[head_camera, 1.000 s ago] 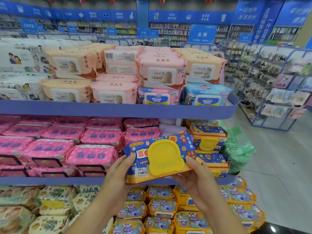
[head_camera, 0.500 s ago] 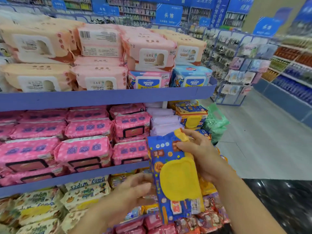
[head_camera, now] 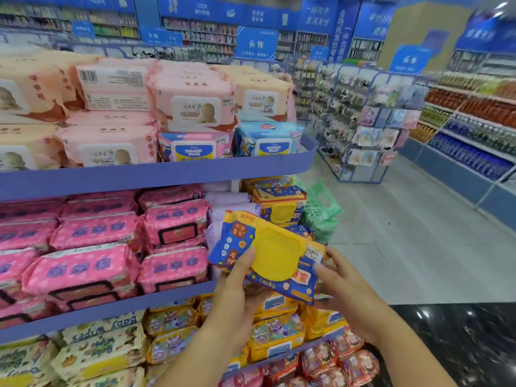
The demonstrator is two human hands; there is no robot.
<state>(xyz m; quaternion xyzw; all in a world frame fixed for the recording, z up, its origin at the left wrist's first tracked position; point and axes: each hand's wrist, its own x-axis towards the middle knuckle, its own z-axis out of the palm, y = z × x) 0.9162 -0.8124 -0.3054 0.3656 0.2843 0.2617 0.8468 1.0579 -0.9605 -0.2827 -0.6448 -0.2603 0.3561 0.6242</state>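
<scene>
The left hand point(head_camera: 237, 291) clasps the left end of a blue soft-plastic wipes pack with a yellow oval lid point(head_camera: 275, 256), thumb on top (the other fingers are hidden underneath). The pack hangs tilted in the air, just below a shelved stack of similar blue-and-yellow packs point(head_camera: 279, 203) and a green plastic bag point(head_camera: 321, 216). The right hand point(head_camera: 344, 286) grasps its right end.
</scene>
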